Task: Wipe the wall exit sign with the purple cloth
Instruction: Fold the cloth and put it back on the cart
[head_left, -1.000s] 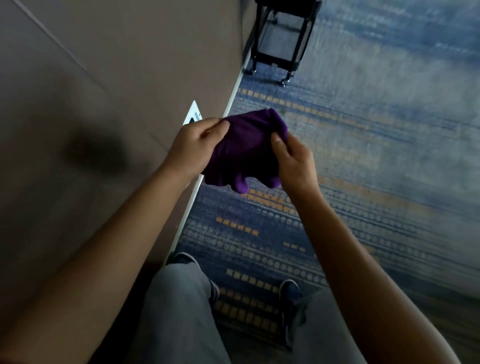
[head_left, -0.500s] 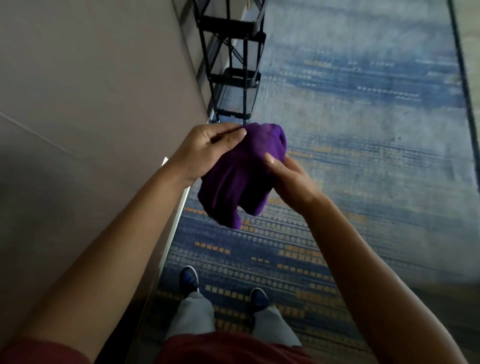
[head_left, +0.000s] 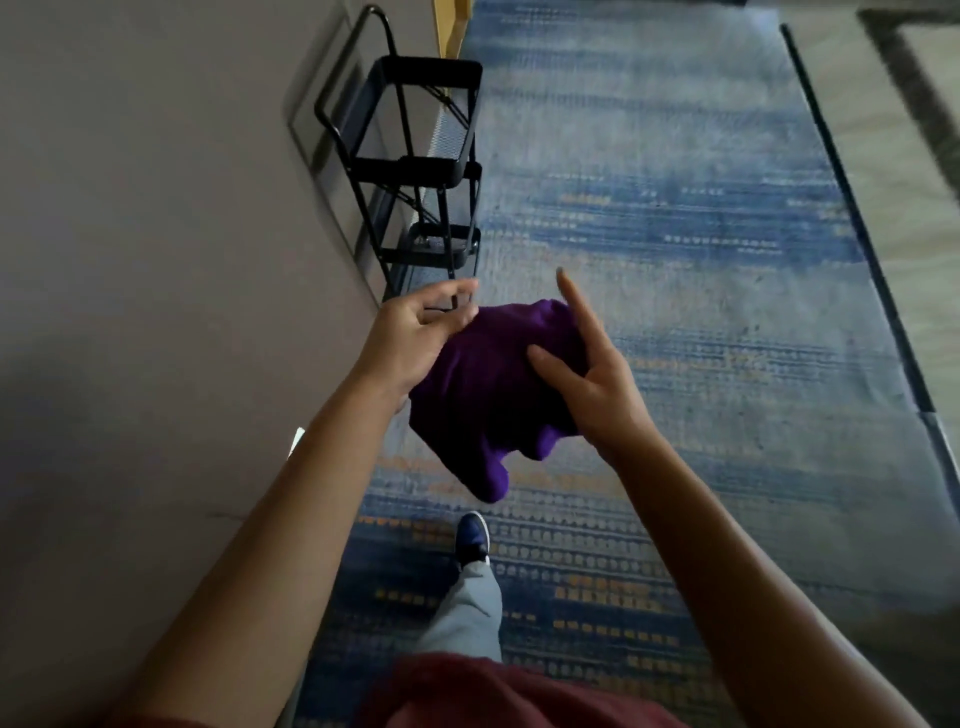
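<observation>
The purple cloth (head_left: 488, 395) hangs bunched between both hands, above the carpet. My left hand (head_left: 410, 338) grips its upper left part with the fingers curled over the top edge. My right hand (head_left: 587, 374) holds the right side, thumb pressed into the fabric and the index finger sticking straight up. A small bright sliver of the exit sign (head_left: 296, 441) shows low on the wall, mostly hidden behind my left forearm.
A black wire cart (head_left: 415, 166) with several tiers stands against the grey wall (head_left: 156, 260) ahead. Blue patterned carpet (head_left: 675, 260) covers the corridor floor. One blue shoe (head_left: 472, 535) and a grey trouser leg show below the cloth.
The view has tilted up and forward, so the cart is now fully in sight. Both hands kept the cloth; my right index finger has lifted off it. One foot has stepped forward.
</observation>
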